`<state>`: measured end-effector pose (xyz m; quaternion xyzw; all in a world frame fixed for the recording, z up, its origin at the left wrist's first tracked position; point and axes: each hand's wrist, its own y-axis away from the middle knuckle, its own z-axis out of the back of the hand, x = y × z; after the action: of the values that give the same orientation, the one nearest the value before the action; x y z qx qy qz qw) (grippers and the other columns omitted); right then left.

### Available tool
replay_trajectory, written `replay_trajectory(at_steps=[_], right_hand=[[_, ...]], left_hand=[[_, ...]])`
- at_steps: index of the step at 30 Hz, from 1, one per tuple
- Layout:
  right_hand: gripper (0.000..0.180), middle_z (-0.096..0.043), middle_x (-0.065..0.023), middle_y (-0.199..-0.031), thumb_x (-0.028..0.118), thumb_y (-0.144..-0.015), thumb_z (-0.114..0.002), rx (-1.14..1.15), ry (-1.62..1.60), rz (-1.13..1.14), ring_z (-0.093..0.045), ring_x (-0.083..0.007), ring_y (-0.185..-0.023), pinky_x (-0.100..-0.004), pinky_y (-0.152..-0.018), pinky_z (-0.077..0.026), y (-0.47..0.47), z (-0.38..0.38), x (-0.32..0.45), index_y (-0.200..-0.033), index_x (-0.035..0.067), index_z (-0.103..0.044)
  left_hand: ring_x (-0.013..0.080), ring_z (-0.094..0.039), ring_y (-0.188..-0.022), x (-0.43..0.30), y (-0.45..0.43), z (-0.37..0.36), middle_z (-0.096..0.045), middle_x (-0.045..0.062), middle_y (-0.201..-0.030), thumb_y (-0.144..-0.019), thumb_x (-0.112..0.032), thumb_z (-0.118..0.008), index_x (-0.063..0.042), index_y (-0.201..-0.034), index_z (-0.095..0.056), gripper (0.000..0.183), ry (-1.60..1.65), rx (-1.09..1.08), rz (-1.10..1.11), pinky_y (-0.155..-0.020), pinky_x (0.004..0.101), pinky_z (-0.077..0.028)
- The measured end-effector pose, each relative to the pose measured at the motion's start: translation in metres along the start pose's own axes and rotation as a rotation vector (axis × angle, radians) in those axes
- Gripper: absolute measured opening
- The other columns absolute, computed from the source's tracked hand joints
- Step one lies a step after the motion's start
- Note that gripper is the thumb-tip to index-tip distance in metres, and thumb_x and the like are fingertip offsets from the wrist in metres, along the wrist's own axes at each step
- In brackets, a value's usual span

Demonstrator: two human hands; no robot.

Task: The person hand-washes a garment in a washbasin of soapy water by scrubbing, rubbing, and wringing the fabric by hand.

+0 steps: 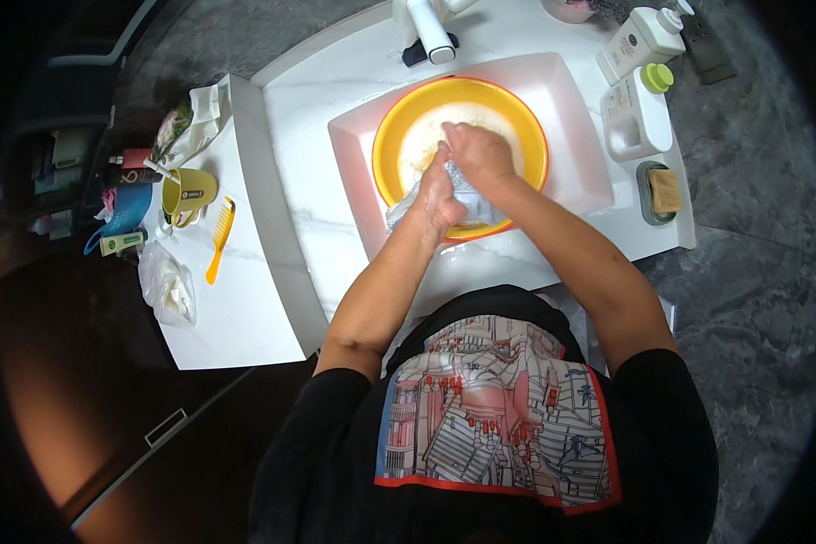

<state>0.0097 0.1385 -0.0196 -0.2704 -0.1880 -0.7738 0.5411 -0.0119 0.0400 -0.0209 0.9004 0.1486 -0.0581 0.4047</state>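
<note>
A yellow plastic basin (389, 146) with an orange rim sits in the white sink (585, 136). Foamy, cloudy water (472, 114) fills much of it. Over the water my left hand (436, 194) and my right hand (479, 153) come together on a wet, pale blue-and-white cloth (472, 197). Both hands grip the cloth, the right a little farther from me than the left. One end of the fabric hangs over the basin's near left side; the rest bunches between my wrists. Part of the cloth is hidden under my fingers.
A white faucet (432, 34) overhangs the basin's far side. To the right stand a pump bottle (642, 44), a green-capped detergent bottle (636, 115) and a soap bar (665, 190) in a dish. On the left ledge are a yellow cup (194, 190), a comb (222, 238) and a plastic bag (168, 285).
</note>
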Motion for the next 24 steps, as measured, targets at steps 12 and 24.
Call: replay_trajectory(at_steps=[12,24], right_hand=[[0.017,-0.065,-0.0149,-0.083,0.022,-0.086,-0.052,0.055,0.06,0.038,-0.064,-0.0316,-0.075,-0.0428,-0.068,-0.051,0.021,0.036,0.053,-0.084,0.008,-0.062],[0.041,-0.063,-0.013,-0.087,0.039,-0.093,-0.041,-0.063,-0.892,-0.302,-0.06,-0.0234,-0.085,-0.0339,-0.079,-0.046,-0.011,0.015,-0.022,-0.088,0.006,-0.064]], left_hand=[[0.0246,-0.059,-0.092,0.003,-0.032,0.048,-0.062,0.012,-0.097,-0.095,-0.048,-0.033,-0.009,-0.107,-0.055,0.046,-0.232,0.347,-0.394,-0.085,0.041,-0.046],[0.0254,-0.057,-0.105,-0.015,0.029,-0.007,-0.056,0.011,-0.118,-0.093,-0.052,-0.039,-0.005,-0.126,-0.045,0.058,-0.092,0.155,-0.067,-0.091,0.0398,-0.046]])
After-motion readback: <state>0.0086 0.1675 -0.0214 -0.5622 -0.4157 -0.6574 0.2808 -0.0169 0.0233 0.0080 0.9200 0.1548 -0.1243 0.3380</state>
